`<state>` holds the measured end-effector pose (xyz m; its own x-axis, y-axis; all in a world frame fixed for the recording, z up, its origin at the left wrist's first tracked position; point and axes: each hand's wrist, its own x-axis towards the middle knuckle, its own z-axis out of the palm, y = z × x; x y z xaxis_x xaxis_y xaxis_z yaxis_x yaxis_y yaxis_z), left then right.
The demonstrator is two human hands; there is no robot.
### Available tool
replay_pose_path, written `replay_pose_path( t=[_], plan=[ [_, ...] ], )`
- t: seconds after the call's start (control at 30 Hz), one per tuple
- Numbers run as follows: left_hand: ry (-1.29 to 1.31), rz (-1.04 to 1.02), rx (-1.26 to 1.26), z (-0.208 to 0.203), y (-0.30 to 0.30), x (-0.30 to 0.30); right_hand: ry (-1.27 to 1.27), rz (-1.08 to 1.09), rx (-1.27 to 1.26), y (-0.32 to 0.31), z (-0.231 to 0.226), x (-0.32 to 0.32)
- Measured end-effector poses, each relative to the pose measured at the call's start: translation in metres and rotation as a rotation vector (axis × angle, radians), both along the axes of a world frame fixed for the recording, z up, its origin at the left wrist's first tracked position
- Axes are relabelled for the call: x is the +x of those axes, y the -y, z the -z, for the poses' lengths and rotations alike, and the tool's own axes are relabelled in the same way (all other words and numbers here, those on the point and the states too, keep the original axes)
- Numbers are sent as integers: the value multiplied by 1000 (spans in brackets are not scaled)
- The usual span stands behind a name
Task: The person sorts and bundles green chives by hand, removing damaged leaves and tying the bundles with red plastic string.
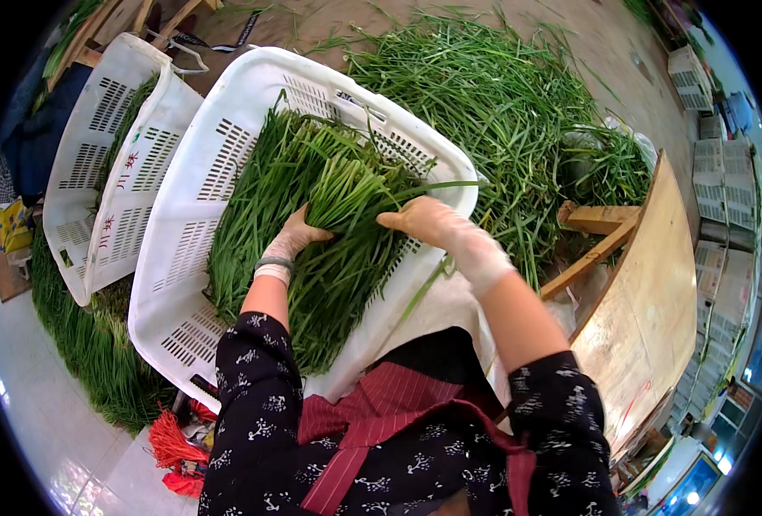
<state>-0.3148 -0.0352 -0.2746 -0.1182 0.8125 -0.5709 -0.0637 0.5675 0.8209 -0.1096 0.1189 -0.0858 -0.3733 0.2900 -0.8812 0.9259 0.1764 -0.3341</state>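
A large white plastic basket [175,202] stands tilted in front of me, with a heap of green garlic chives [256,185] inside. My left hand [293,239], in a thin pale glove with a band at the wrist, grips a bunch of chives [347,185], its thumb on top and its other fingers partly hidden. The pale cut ends of that bunch fan away from me. Over the basket's right side, my right hand [428,222], gloved too and slightly blurred, pinches a few chive blades at the bunch's edge. One long blade sticks out to the right past this hand.
Loose chives [476,95] lie piled on the floor beyond the basket. Another white basket [132,159] leans at the left, above more chives [97,361]. Red ties [175,443] lie at lower left. A wooden board [643,318] stands close by my right arm.
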Motion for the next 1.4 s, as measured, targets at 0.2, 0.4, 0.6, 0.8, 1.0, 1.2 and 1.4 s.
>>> replay_pose_path(
  t=[0.2,0.4,0.6,0.8,1.0,1.2,1.4],
  plan=[
    [-222,-108,10,-39,2,17,-749,858,-185,25,119,-51],
    [-819,360,-103,-73,-1,88,-548,1314,199,42,158,-67],
    [-688,-186,128,-67,-56,-44,-406,1446,247,40,208,-37],
    [-475,85,-131,5,-103,-79,-534,1341,189,38,209,-45],
    [-544,285,-238,0,-119,-25,-153,1473,210,30,201,-39],
    [-1120,396,-234,-11,-116,9,57,1313,432,33,249,-22],
    [-480,184,-117,-20,-110,-10,-247,1442,139,30,236,-14]
  ],
)
